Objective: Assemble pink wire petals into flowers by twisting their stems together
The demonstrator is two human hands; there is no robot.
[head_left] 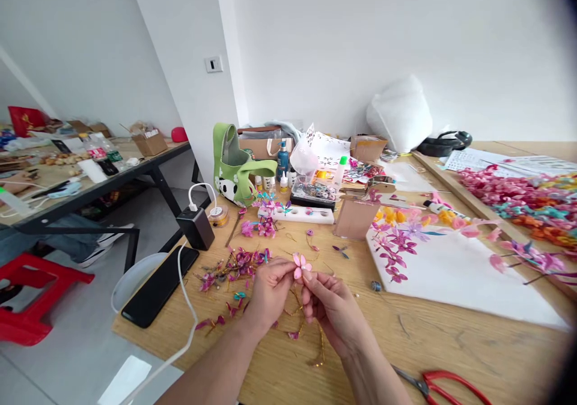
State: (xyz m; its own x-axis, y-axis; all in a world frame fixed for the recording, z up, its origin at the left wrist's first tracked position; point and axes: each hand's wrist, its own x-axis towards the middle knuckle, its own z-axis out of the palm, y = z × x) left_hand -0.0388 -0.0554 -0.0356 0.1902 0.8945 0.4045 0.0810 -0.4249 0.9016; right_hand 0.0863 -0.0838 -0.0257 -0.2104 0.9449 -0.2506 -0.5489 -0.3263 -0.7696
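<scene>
Left hand: the left hand point(269, 289) is closing thumb and fingertips on the underside of the pink flower point(301, 265), pinching it from the left so the petals are facing up toward the camera.
Right hand: the right hand point(331, 306) is gripping the same flower from the right, fingers curled in just below the petals; the two hands are touching at the fingertips.
Pink flower: it is being held up above the table point(451, 345), near the front middle, lifted clear so both hands are reaching the base under the petals.
Gold wire: thin gold strands point(321, 348) are trailing down from under the hands onto the table; whether they are joined to the flower I cannot tell.
Loose petals: purple and magenta pieces point(234, 267) are lying scattered just left of the hands, within easy reach.
Scissors: red-handled scissors point(444, 384) are lying flat at the right front, near the right forearm.
Clear box: a shallow clear box point(314, 191) is sitting behind the work spot, holding small mixed beads or bits, too small to tell apart.
White holder: a long white block point(297, 214) with round holes is standing in front of that box, with little flowers beside it.
White sheet: finished purple, pink and yellow flowers are lying in a spray along the white sheet point(460, 279).
Green bag: a green bag point(237, 167) is standing open at the back, contents hidden.
Phone: a black phone point(158, 286) is lying at the left edge with a white cable point(187, 297) crossing it.
</scene>
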